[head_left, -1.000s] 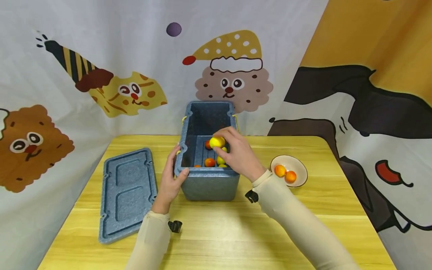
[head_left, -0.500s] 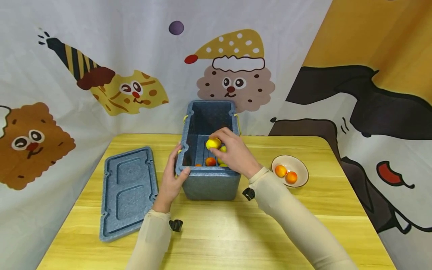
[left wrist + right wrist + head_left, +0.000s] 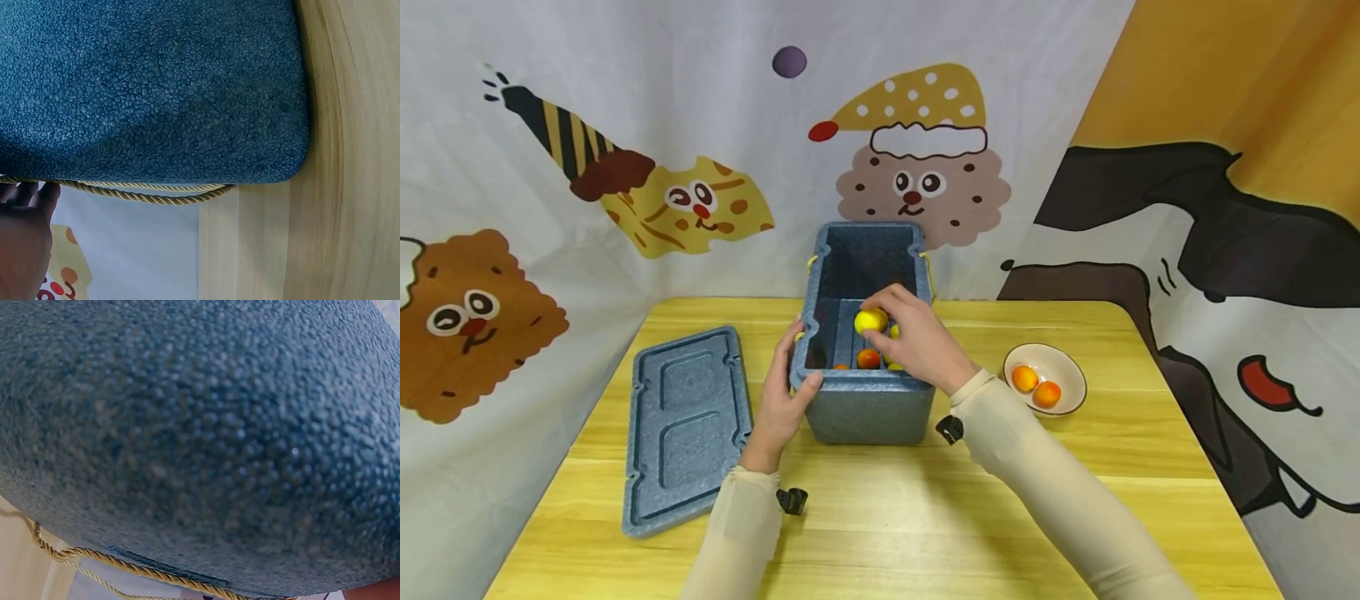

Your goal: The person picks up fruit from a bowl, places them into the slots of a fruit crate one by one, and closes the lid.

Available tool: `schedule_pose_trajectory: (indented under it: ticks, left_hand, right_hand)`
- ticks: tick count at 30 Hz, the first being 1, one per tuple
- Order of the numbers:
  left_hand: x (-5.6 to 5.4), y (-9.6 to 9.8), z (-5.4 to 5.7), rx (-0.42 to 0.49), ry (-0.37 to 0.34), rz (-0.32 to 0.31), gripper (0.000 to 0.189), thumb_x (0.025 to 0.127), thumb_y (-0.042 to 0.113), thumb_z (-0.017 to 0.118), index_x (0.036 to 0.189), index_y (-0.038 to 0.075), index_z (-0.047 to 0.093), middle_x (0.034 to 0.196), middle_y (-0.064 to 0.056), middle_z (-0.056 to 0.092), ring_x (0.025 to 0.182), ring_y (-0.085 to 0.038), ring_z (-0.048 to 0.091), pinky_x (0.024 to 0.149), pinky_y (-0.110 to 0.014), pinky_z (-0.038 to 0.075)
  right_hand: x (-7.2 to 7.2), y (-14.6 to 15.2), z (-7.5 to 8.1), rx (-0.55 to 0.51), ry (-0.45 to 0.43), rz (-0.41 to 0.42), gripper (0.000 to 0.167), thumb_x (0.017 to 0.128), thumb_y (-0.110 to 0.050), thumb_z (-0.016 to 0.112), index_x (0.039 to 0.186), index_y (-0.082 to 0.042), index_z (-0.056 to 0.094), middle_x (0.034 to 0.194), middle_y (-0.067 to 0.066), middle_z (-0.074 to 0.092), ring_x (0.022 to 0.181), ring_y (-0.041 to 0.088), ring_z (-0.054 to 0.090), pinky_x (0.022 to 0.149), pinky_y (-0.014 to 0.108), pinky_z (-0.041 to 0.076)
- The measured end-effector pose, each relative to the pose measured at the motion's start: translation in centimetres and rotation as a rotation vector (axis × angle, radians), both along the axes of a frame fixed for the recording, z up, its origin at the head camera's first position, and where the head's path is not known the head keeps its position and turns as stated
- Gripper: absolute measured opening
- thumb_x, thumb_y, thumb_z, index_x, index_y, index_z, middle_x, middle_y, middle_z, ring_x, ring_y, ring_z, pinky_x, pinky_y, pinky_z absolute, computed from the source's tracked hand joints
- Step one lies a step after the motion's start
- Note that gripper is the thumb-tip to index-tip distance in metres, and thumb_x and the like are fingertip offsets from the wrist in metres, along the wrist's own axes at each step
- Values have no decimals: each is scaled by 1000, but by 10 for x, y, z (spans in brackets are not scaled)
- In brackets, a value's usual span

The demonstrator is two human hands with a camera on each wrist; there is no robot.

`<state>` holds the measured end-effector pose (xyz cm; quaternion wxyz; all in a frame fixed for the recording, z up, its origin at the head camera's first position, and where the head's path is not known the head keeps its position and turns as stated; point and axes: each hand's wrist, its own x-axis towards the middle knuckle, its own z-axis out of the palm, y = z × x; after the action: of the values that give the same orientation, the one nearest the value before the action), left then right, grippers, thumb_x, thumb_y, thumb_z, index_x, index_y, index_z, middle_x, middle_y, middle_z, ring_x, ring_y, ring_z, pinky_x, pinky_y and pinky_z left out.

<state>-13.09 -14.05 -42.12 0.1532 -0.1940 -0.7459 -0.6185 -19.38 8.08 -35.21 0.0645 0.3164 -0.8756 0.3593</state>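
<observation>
A speckled blue-grey foam box [image 3: 868,408] stands lidless on the wooden table, its long side running away from me. My left hand [image 3: 782,404] grips its near left corner, thumb on the front rim and fingers along the side. In the left wrist view those fingers [image 3: 45,199] lie by the gold rope [image 3: 156,198]. My right hand [image 3: 921,337] reaches over the box's right rim and pinches a rounded yellow fruit [image 3: 868,322] inside the opening. Below it, an orange-red fruit [image 3: 868,359] and several yellow-green fruits [image 3: 893,332] lie in the box, partly hidden by the hand and front wall.
The box's lid [image 3: 688,425] lies flat on the table at the left. To the right a cream bowl [image 3: 1070,371] with a dark rim holds two orange fruits [image 3: 1025,378]. Behind the table [image 3: 865,533] hangs a white curtain [image 3: 700,75] with cartoon prints.
My right hand has shifted slightly left and lower with the yellow fruit, which now covers the red fruit seen earlier behind it. The left hand keeps its grip on the box.
</observation>
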Motion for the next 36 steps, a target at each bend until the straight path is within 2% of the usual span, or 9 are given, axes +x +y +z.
schedule_pose_trajectory:
  ticks: [7, 12, 15, 20, 22, 27, 36]
  left_hand:
    - [-1, 0, 1, 7, -2, -5, 66, 99, 25, 58, 151, -4, 28, 158, -21, 21, 144, -31, 21, 111, -56, 18]
    - [-2, 0, 1, 5, 6, -3, 65, 99, 25, 58, 151, -3, 29, 158, -20, 22, 145, -27, 20, 113, -54, 16]
    - [-2, 0, 1, 7, 15, -2, 66, 99, 27, 59, 150, -4, 29, 158, -20, 23, 144, -28, 22, 112, -51, 19]
    - [-1, 0, -1, 5, 21, 0, 67, 99, 28, 59, 150, -5, 30, 158, -21, 23, 144, -31, 23, 111, -52, 21]
    - [0, 0, -1, 2, 18, 3, 67, 99, 28, 59, 150, -5, 29, 158, -21, 23, 144, -31, 22, 111, -56, 19]
    - [0, 0, -1, 7, 18, -1, 66, 99, 26, 58, 150, -5, 29, 158, -20, 22, 144, -31, 22, 111, -55, 19]
    - [0, 0, -2, 11, 5, -11, 66, 100, 25, 57, 151, -4, 28, 159, -19, 20, 143, -30, 25, 110, -39, 27]
  right_hand:
    - [-2, -3, 5, 94, -18, -2, 31, 93, -19, 70, 122, -8, 64, 118, 3, 57, 98, 17, 56, 89, 35, 48]
    - [-4, -6, 9, 252, -27, -4, 34, 94, -21, 69, 124, -8, 64, 119, 4, 56, 100, 18, 55, 89, 35, 48]
    - [-6, -7, 7, 312, -23, -3, 35, 93, -24, 70, 125, -10, 63, 119, 3, 56, 102, 18, 55, 90, 36, 48]
    - [-6, -7, 5, 296, -16, 5, 38, 93, -28, 70, 126, -11, 63, 119, 3, 55, 103, 19, 56, 89, 37, 48]
    - [-5, -6, 4, 271, -15, 8, 38, 93, -28, 70, 127, -11, 62, 120, 3, 55, 104, 19, 56, 89, 37, 48]
    - [-3, -5, 2, 210, -13, -4, 43, 94, -26, 69, 133, -11, 58, 126, 5, 55, 109, 20, 56, 92, 38, 47]
    - [-3, -4, -2, 164, 32, -6, 34, 94, -23, 68, 124, -9, 62, 120, 6, 57, 106, 19, 56, 92, 36, 46]
